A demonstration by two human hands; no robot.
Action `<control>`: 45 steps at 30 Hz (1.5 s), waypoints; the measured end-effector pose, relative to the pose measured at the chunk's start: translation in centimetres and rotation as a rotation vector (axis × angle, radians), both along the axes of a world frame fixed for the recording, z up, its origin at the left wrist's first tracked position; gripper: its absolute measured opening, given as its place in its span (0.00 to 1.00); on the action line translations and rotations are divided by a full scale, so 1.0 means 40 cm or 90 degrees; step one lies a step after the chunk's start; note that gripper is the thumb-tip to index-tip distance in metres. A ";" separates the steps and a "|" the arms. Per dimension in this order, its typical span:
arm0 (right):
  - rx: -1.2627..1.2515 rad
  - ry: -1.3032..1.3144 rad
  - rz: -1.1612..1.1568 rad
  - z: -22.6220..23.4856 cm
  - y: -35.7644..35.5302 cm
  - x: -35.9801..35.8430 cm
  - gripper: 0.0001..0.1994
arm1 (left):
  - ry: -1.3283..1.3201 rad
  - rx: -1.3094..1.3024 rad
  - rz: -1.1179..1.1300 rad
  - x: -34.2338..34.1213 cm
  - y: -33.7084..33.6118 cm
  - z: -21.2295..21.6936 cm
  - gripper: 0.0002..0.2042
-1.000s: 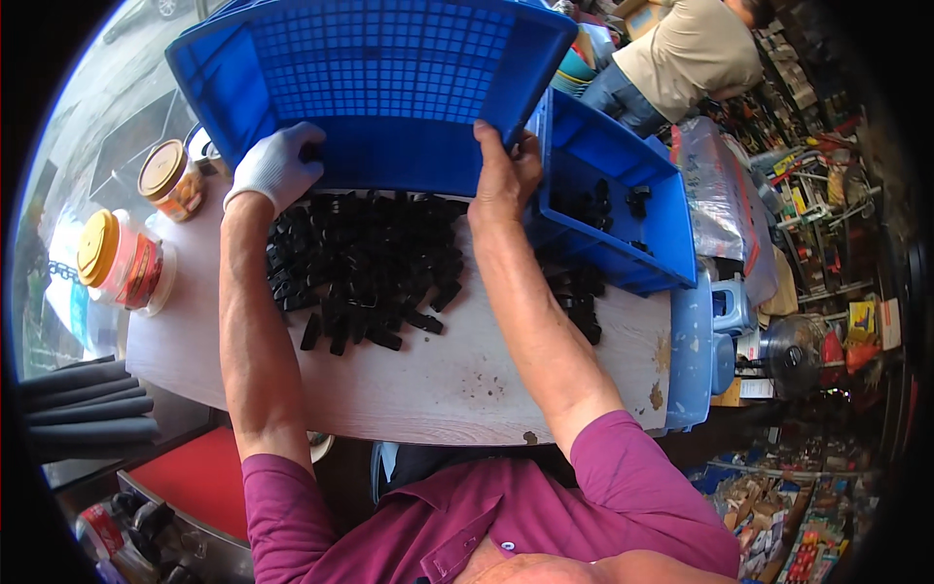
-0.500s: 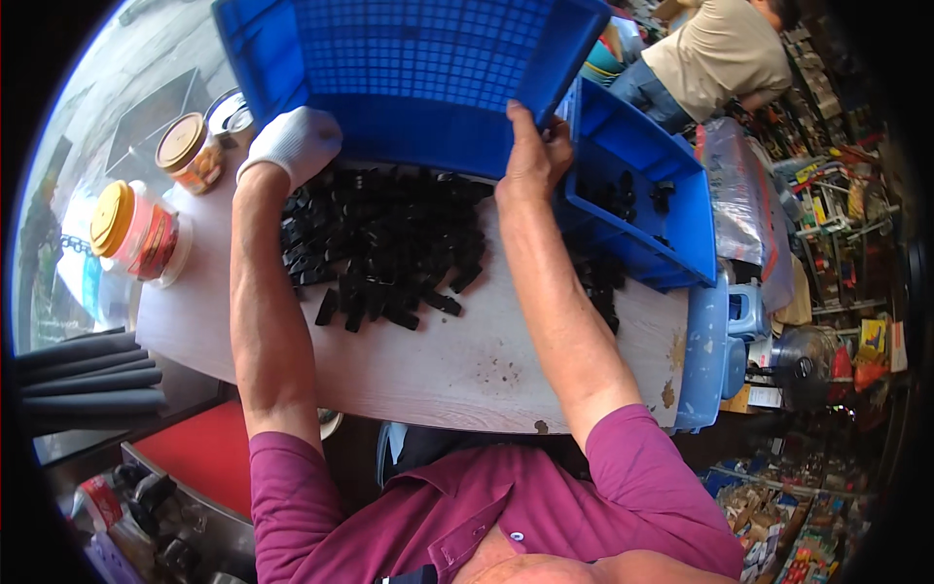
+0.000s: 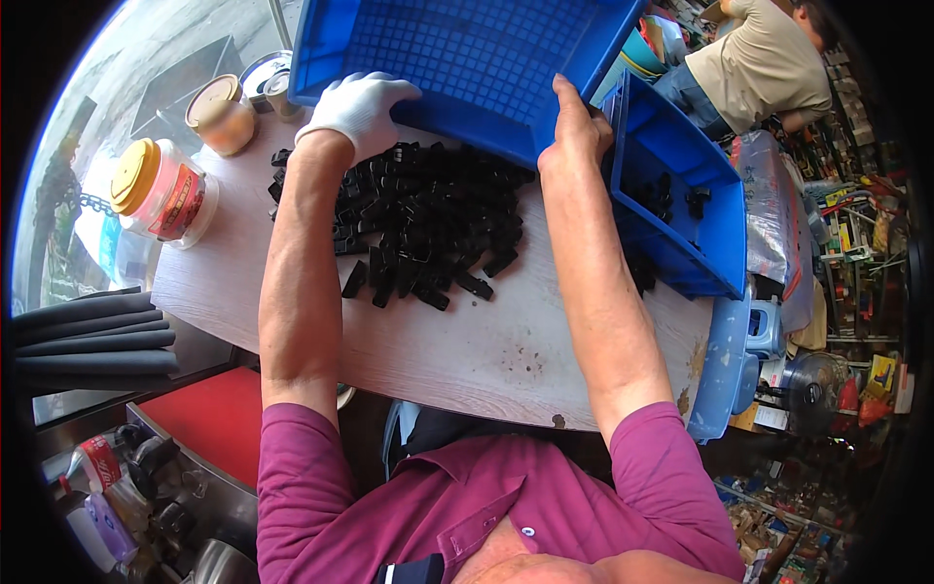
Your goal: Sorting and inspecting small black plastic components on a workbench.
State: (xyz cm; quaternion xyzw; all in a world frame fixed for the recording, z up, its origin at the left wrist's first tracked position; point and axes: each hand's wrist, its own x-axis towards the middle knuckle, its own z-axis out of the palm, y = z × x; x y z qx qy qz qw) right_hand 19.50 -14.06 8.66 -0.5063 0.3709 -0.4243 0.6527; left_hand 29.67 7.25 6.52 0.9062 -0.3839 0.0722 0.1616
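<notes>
Head view: a heap of small black pieces (image 3: 428, 219) lies on the pale table (image 3: 457, 365), just this side of a blue crate (image 3: 472, 54). Gloved left hand (image 3: 360, 115) and bare right hand (image 3: 577, 136) grip the crate's near side; it stretches left to right beyond them, tilted, its gridded inside showing.

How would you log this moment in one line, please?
left hand: gloved, holding gridded blue crate; right hand: bare, holding same crate; black parts: heaped on table
</notes>
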 end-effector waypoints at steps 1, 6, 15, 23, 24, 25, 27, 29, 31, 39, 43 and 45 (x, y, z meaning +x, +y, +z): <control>0.018 -0.006 0.008 0.001 -0.007 0.006 0.12 | -0.014 0.032 0.022 -0.004 -0.006 -0.004 0.23; 0.020 0.004 0.018 -0.013 -0.044 0.021 0.16 | -0.030 0.009 0.031 -0.011 -0.010 0.005 0.18; 0.103 0.133 0.157 0.030 -0.048 -0.025 0.28 | -0.213 -0.090 0.006 -0.003 -0.002 0.025 0.12; 0.162 0.159 0.164 0.022 -0.063 -0.033 0.28 | -0.161 -0.099 0.008 -0.014 -0.007 0.059 0.11; 0.152 0.159 0.166 0.025 -0.055 -0.040 0.28 | -0.162 -0.096 0.011 -0.013 -0.006 0.060 0.11; 0.141 0.158 0.169 0.029 -0.049 -0.045 0.28 | -0.168 -0.093 0.006 -0.012 -0.005 0.062 0.11; 0.152 0.163 0.196 0.024 -0.050 -0.050 0.26 | -0.190 -0.103 -0.006 -0.012 0.002 0.047 0.12; 0.151 0.155 0.205 0.021 -0.047 -0.066 0.25 | -0.171 -0.097 -0.002 -0.014 0.002 0.044 0.12; 0.143 0.157 0.227 0.022 -0.042 -0.078 0.27 | -0.129 -0.096 -0.003 -0.017 0.009 0.050 0.12; 0.043 0.164 0.263 -0.023 -0.055 -0.094 0.42 | -0.149 -0.096 -0.037 -0.024 0.013 0.067 0.11; -0.076 0.144 0.215 -0.054 -0.030 -0.106 0.39 | -0.120 -0.173 -0.050 -0.003 0.020 0.068 0.13; -0.102 0.155 0.213 -0.065 -0.009 -0.128 0.36 | -0.123 -0.271 -0.124 -0.017 0.017 0.105 0.15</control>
